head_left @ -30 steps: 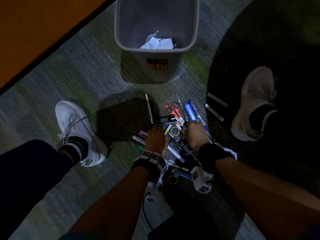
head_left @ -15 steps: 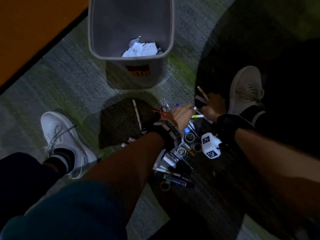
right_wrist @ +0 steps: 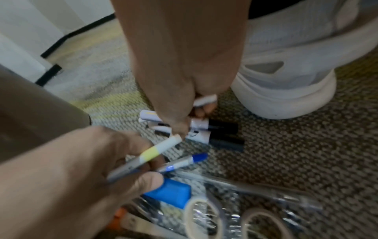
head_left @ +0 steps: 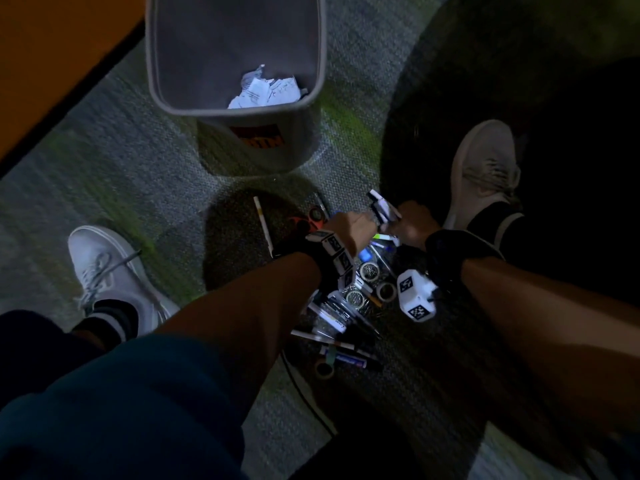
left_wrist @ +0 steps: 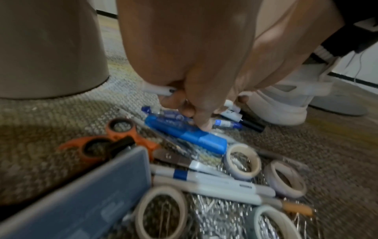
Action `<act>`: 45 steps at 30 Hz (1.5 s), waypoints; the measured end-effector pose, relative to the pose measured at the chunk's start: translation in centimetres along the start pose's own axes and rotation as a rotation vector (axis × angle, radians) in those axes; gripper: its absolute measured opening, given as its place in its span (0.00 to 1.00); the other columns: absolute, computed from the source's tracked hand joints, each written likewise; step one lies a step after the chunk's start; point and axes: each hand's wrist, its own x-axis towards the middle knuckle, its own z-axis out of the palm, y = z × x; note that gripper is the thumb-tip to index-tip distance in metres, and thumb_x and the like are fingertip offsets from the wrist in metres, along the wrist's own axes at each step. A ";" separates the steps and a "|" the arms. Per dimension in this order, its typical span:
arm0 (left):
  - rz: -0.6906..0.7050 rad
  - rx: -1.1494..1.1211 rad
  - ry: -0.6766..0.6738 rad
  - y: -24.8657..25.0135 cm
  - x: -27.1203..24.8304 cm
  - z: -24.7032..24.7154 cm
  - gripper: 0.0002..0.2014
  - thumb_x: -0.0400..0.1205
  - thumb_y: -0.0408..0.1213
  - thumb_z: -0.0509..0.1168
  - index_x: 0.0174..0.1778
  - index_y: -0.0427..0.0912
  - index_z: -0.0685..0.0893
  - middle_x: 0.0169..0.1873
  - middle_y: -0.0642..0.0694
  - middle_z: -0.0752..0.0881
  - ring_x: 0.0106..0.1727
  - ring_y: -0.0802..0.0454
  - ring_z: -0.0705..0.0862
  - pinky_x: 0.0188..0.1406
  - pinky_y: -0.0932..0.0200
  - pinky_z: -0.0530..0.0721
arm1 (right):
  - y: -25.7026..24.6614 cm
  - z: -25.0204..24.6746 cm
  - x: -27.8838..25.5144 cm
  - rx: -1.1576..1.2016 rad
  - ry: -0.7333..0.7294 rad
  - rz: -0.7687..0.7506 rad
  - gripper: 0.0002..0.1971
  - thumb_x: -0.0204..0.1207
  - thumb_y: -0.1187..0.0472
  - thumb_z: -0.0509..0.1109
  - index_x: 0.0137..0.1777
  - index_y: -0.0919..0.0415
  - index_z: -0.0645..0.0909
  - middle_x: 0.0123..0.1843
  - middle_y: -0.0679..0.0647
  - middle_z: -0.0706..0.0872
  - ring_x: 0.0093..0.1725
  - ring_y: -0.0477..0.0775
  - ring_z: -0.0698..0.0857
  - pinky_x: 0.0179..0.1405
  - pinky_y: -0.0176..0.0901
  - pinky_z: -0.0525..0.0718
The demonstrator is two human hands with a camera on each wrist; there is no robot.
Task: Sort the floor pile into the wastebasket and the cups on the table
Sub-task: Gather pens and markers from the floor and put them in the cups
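Gripping two pens (right_wrist: 155, 159), left hand (head_left: 349, 228) over floor pile (head_left: 349, 306) | right hand (head_left: 414, 225) clutching white markers (head_left: 381, 206) | wastebasket (head_left: 311, 98) just beyond, on carpet

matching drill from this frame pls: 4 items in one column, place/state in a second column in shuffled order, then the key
Things:
1. crumpled paper
2. scissors
3. yellow-banded pen
4. white markers

Places:
A. gripped in the left hand
B. under the right hand, beside the shoe
C. inside the wastebasket
D. lying on the carpet at the pile's edge

Pairs: 1-C, 2-D, 3-A, 4-B
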 end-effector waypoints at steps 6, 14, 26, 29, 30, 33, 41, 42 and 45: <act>-0.002 -0.169 0.101 -2.1 -2.4 -1.0 0.13 0.85 0.39 0.60 0.61 0.39 0.82 0.54 0.35 0.85 0.59 0.37 0.81 0.59 0.44 0.82 | -0.8 -2.9 -0.7 0.105 -0.031 -0.031 0.15 0.76 0.54 0.74 0.37 0.64 0.76 0.42 0.64 0.82 0.41 0.59 0.80 0.36 0.46 0.72; -0.399 -0.706 0.261 -3.9 -7.9 -3.4 0.09 0.87 0.33 0.56 0.60 0.33 0.75 0.53 0.30 0.85 0.52 0.32 0.86 0.43 0.50 0.82 | -4.1 -5.0 -5.3 0.678 -0.085 -0.018 0.06 0.84 0.71 0.63 0.45 0.72 0.76 0.28 0.60 0.85 0.19 0.50 0.85 0.21 0.39 0.82; -0.279 -1.325 0.928 -0.8 -23.7 -25.5 0.13 0.76 0.17 0.66 0.43 0.41 0.79 0.41 0.42 0.90 0.46 0.50 0.90 0.48 0.56 0.89 | -17.0 -21.2 -24.5 0.883 0.150 -0.383 0.10 0.79 0.79 0.61 0.58 0.70 0.74 0.45 0.69 0.84 0.43 0.64 0.88 0.48 0.57 0.89; -0.159 -1.244 1.100 1.6 -29.5 -32.3 0.08 0.76 0.20 0.69 0.47 0.34 0.81 0.43 0.42 0.92 0.48 0.49 0.91 0.52 0.51 0.89 | -18.9 -27.0 -32.1 0.859 0.359 -0.512 0.09 0.78 0.77 0.64 0.57 0.71 0.73 0.45 0.69 0.85 0.41 0.62 0.90 0.46 0.57 0.90; -0.100 -1.204 1.149 2.9 -31.4 -34.6 0.08 0.76 0.20 0.70 0.47 0.32 0.80 0.42 0.41 0.92 0.48 0.48 0.91 0.53 0.49 0.89 | -19.1 -29.0 -34.6 0.856 0.437 -0.553 0.10 0.77 0.75 0.64 0.58 0.71 0.73 0.45 0.68 0.86 0.41 0.62 0.90 0.44 0.56 0.90; 0.089 -1.155 1.292 7.6 -36.7 -41.3 0.10 0.77 0.18 0.67 0.48 0.36 0.77 0.42 0.37 0.91 0.47 0.47 0.92 0.55 0.43 0.89 | -19.2 -34.4 -43.5 0.831 0.652 -0.649 0.12 0.75 0.66 0.67 0.57 0.61 0.75 0.48 0.64 0.87 0.45 0.64 0.91 0.48 0.64 0.90; 0.650 -1.029 1.395 25.5 -45.2 -54.3 0.11 0.84 0.24 0.60 0.61 0.37 0.74 0.46 0.44 0.90 0.52 0.55 0.90 0.58 0.50 0.85 | -13.9 -44.4 -65.4 0.632 1.197 -0.827 0.10 0.82 0.66 0.65 0.61 0.56 0.74 0.48 0.57 0.87 0.47 0.55 0.90 0.43 0.64 0.90; 0.715 -1.050 1.392 27.7 -45.4 -55.1 0.11 0.84 0.24 0.59 0.61 0.36 0.74 0.47 0.43 0.90 0.52 0.54 0.90 0.59 0.49 0.85 | -12.8 -45.2 -67.1 0.605 1.265 -0.826 0.11 0.82 0.66 0.65 0.62 0.57 0.74 0.49 0.57 0.87 0.47 0.55 0.90 0.44 0.60 0.90; 0.879 -1.140 1.355 33.5 -45.0 -56.9 0.11 0.84 0.21 0.57 0.62 0.33 0.72 0.49 0.36 0.89 0.53 0.50 0.90 0.58 0.47 0.87 | -9.1 -47.1 -70.6 0.579 1.401 -0.785 0.13 0.82 0.67 0.65 0.65 0.57 0.73 0.51 0.58 0.86 0.49 0.51 0.89 0.46 0.54 0.90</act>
